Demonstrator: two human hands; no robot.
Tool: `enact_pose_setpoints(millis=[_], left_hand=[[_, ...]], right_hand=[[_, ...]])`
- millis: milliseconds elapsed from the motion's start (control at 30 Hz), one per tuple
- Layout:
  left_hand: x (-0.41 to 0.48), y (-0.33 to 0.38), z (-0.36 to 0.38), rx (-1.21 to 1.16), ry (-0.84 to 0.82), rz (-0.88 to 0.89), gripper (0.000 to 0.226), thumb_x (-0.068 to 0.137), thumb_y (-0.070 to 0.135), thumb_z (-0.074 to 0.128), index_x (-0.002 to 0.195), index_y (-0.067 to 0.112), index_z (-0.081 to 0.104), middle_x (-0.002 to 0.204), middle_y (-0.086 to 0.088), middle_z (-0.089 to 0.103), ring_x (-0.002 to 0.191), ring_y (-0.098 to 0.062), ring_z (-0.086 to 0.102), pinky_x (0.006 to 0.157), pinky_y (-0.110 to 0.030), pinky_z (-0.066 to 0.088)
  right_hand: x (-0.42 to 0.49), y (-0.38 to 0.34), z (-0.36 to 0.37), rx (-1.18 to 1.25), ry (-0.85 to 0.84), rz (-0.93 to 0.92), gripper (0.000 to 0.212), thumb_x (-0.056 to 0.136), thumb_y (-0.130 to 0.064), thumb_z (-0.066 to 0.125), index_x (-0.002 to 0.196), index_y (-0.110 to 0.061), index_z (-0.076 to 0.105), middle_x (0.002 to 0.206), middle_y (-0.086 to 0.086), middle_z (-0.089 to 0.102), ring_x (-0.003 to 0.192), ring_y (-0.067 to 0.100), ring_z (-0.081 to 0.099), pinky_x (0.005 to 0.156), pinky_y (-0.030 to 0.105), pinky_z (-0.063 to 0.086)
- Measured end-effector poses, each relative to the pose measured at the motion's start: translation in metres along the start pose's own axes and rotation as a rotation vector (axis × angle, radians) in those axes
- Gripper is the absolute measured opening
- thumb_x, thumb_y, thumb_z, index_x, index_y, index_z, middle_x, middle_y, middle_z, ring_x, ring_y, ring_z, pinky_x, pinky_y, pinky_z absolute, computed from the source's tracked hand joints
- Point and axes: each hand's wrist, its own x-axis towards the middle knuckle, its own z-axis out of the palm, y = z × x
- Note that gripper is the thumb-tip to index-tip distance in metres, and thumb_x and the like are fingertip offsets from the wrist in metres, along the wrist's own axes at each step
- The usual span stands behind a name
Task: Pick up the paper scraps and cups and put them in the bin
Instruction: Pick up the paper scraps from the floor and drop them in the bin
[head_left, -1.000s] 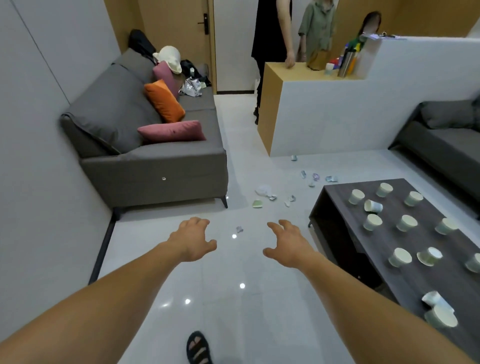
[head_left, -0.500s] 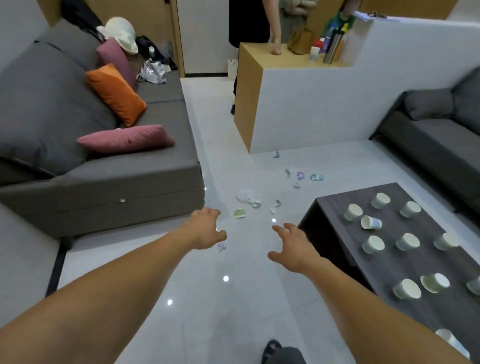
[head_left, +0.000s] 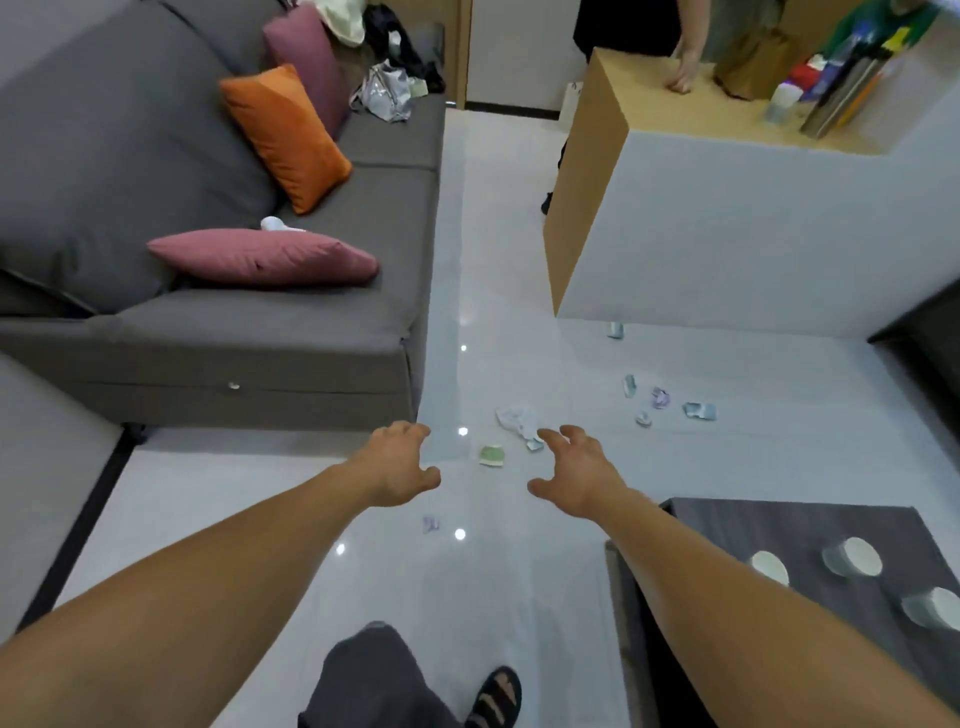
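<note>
Several paper scraps (head_left: 517, 418), just beyond right grip (head_left: 579, 480)

Single view: a wide-angle camera worn on the person's head, facing forward and tilted steeply down at the floor (head_left: 249, 499). Both forearms reach in from the bottom edge, with the left hand (head_left: 400, 465) and right hand (head_left: 576, 475) close below centre. The sofa (head_left: 260, 338) lies at 10 o'clock, the counter (head_left: 753, 234) at 1, the table (head_left: 831, 535) at 4 and the wearer's sandal (head_left: 496, 699) at 6.
</note>
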Motion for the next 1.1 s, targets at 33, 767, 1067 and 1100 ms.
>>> enact_pose_setpoints(millis=[33,767,1067,1100], left_hand=[[0.011,0.001,-0.001,-0.017,-0.013,-0.014,0.074,0.087,0.046,0.054,0.149,0.019,0.025,0.153,-0.006,0.028,0.138,-0.028,0.029,0.11,-0.041,0.033],[0.344,-0.027,0.154,-0.485,-0.2,-0.605,0.07,0.09,0.044,0.055,0.148,0.018,0.026,0.151,-0.006,0.032,0.136,-0.024,0.034,0.11,-0.036,0.032],[0.496,-0.053,0.393,-0.559,-0.238,-0.659,0.067,0.089,0.044,0.055,0.147,0.022,0.03,0.148,-0.007,0.036,0.137,-0.029,0.033,0.114,-0.041,0.025],[0.508,-0.057,0.414,-0.573,-0.207,-0.671,0.067,0.089,0.045,0.056,0.146,0.023,0.031,0.148,-0.006,0.036,0.136,-0.029,0.034,0.114,-0.039,0.025]], right_hand=[[0.016,0.0,-0.004,-0.001,-0.02,-0.017,0.081,0.086,-0.045,0.064,0.152,-0.027,0.021,0.159,0.005,0.014,0.144,0.027,0.016,0.11,0.04,0.032],[0.434,0.109,0.127,-0.208,-0.484,-0.238,0.085,0.084,-0.052,0.061,0.152,-0.032,0.015,0.159,-0.002,0.013,0.144,0.024,0.017,0.107,0.043,0.038],[0.603,0.216,0.337,-0.413,-0.456,-0.33,0.092,0.082,-0.046,0.068,0.152,-0.027,0.013,0.156,0.006,0.017,0.141,0.031,0.02,0.104,0.046,0.038],[0.615,0.222,0.358,-0.432,-0.448,-0.351,0.093,0.081,-0.046,0.069,0.152,-0.027,0.013,0.156,0.006,0.017,0.141,0.031,0.02,0.103,0.046,0.039]])
